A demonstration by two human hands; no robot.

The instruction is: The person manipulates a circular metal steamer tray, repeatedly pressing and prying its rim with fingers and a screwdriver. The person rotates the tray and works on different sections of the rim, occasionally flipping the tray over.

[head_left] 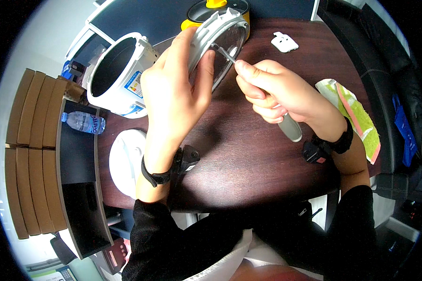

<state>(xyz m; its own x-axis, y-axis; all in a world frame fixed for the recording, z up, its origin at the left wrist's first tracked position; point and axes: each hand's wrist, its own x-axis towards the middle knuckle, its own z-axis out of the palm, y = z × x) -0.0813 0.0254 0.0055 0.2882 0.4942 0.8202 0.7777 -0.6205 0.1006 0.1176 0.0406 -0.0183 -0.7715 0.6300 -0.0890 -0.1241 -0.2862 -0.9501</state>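
My left hand (178, 89) holds up a round white lid (206, 35) by its rim, tilted on edge, its glossy inner disc (232, 40) facing right. My right hand (272, 91) is closed round the grey handle of a screwdriver (291, 129). The screwdriver's metal shaft points up and left, its tip at the lid's inner side. Left of my left hand stands a white cooker body (135, 96) with a dark open mouth. A rounded white cover (126, 161) lies beside my left wrist, partly hidden by the forearm. My fingers hide part of the lid's rim.
At the back stands a yellow pot (190, 24) with a dark lid. A small white plastic piece (284, 42) lies at the far right of the table (248, 178). A green and white cloth (356, 117) is under my right forearm. Left are a water bottle (84, 122) and stacked cardboard boxes (35, 150).
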